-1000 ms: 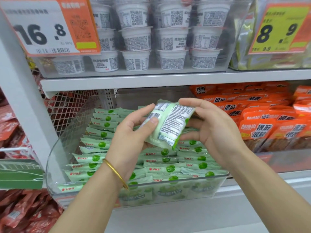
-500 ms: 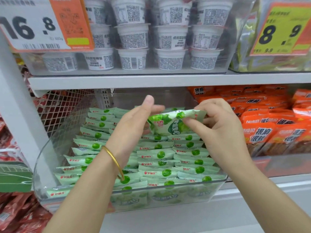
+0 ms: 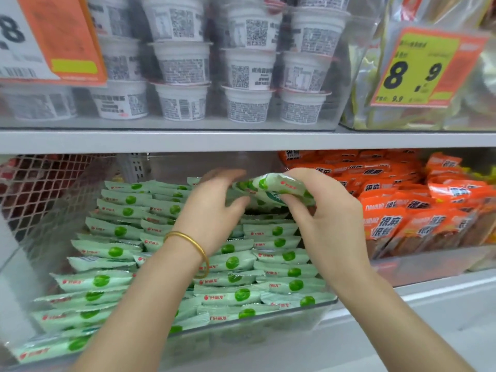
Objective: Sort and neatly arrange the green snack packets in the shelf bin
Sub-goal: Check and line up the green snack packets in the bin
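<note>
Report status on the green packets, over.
Left hand and right hand grip one green packet, above the back rows of the bin. Packet not yet set down. Nothing blocking.

The upper shelf (image 3: 241, 140) runs across the middle. On it stands a clear tray (image 3: 188, 124) of stacked white cups (image 3: 248, 106) at 12 o'clock and a bin of yellowish bags (image 3: 375, 122) at 2 o'clock. The lower shelf (image 3: 442, 294) carries the shelf bin (image 3: 268, 328) of green snack packets (image 3: 233, 261) at 7 o'clock. Just beside it, at 3 o'clock, is a tray of orange packets (image 3: 389, 226).
</note>
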